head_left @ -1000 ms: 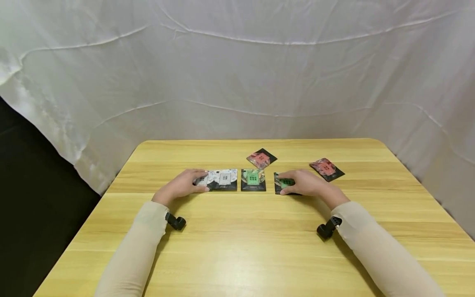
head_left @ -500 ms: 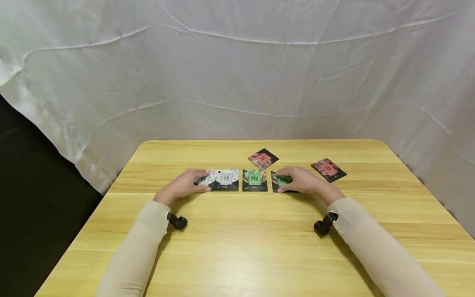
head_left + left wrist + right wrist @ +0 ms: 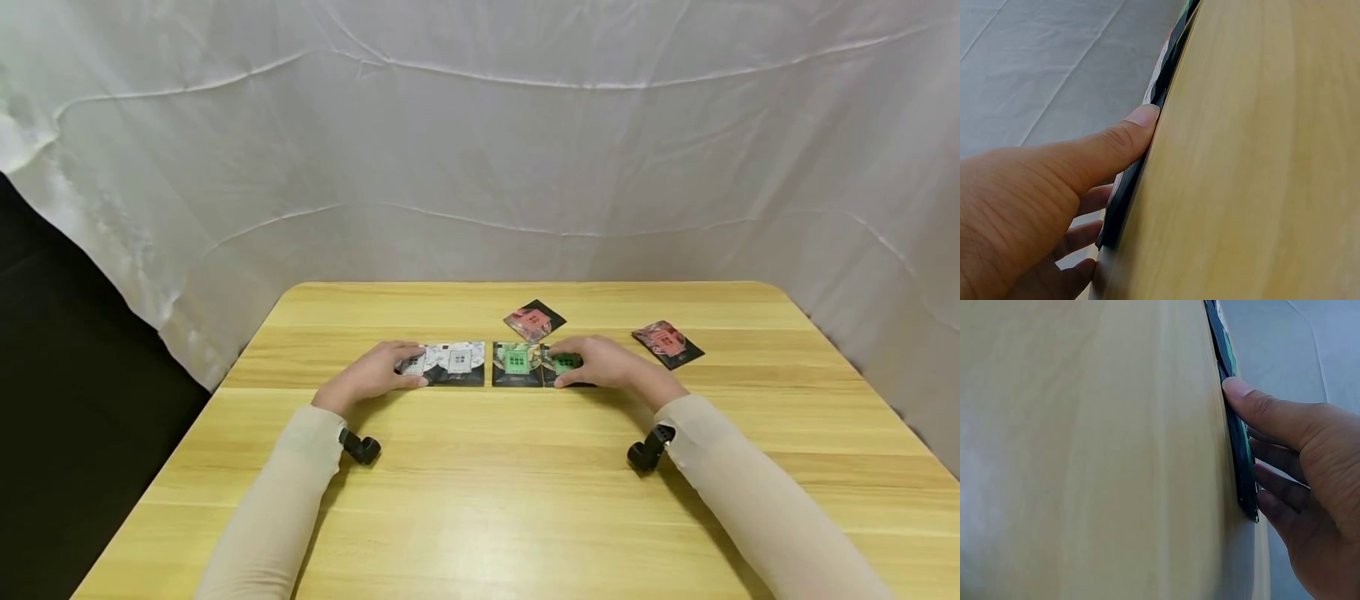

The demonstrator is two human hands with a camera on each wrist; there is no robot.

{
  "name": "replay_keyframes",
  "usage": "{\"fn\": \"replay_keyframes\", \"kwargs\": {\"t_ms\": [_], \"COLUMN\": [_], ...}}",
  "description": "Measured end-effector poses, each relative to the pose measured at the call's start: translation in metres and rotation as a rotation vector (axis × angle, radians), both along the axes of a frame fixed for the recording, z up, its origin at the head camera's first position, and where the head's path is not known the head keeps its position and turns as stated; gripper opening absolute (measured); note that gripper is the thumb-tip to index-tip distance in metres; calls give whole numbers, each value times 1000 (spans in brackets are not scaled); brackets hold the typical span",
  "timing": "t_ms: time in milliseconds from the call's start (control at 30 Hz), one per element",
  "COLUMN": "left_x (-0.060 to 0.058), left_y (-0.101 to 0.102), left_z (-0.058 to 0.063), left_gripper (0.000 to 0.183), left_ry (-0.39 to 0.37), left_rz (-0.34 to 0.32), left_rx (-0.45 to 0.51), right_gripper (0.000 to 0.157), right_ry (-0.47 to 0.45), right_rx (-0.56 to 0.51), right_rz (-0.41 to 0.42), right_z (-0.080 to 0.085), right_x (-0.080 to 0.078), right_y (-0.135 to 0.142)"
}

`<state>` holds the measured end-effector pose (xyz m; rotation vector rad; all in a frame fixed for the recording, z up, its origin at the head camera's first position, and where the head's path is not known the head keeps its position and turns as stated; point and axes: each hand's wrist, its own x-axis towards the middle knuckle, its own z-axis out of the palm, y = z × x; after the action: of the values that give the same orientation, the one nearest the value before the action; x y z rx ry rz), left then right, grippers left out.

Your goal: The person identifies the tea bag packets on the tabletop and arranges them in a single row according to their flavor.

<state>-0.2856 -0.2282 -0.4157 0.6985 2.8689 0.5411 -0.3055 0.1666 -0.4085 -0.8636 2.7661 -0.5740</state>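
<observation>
One pale curtain [image 3: 525, 167] hangs behind the wooden table [image 3: 487, 517], whose broad near stretch opens between two sleeves [image 3: 273, 504]. The left hand [image 3: 367, 373] pinches the left white packet [image 3: 414, 365] between thumb and fingers, the right hand [image 3: 609, 363] likewise the right green packet [image 3: 565, 362], whose edge meets the left green packet [image 3: 517, 363]. A narrow gap parts the latter from the right white packet [image 3: 461, 362]; one red packet [image 3: 534, 320] lies askew behind, a second red packet [image 3: 667, 342] rightward

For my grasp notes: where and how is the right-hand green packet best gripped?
Probably by its near and far edges, coming from the right: the right-hand green packet lies flat, and the neighbouring green packet crowds its left edge.
</observation>
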Motion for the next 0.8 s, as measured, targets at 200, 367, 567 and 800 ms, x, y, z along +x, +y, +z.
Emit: {"fn": "replay_keyframes", "kwargs": {"t_ms": [200, 367, 567, 800], "left_x": [0, 1, 1, 0], "left_y": [0, -1, -2, -1], "left_z": [-1, -1, -1, -1], "left_gripper": [73, 74, 74, 73], "left_ry": [3, 5, 3, 0], "left_rz": [-3, -1, 6, 10], "left_rx": [-2, -6, -2, 0], "right_gripper": [63, 60, 57, 52], "right_ry": [-3, 11, 27, 66], "right_rx": [-3, -8, -19, -38], "right_rz": [6, 12, 8, 0], "right_z": [2, 2, 5, 7], "right_x": [3, 3, 1, -8], "right_y": [-2, -2, -2, -2]}}
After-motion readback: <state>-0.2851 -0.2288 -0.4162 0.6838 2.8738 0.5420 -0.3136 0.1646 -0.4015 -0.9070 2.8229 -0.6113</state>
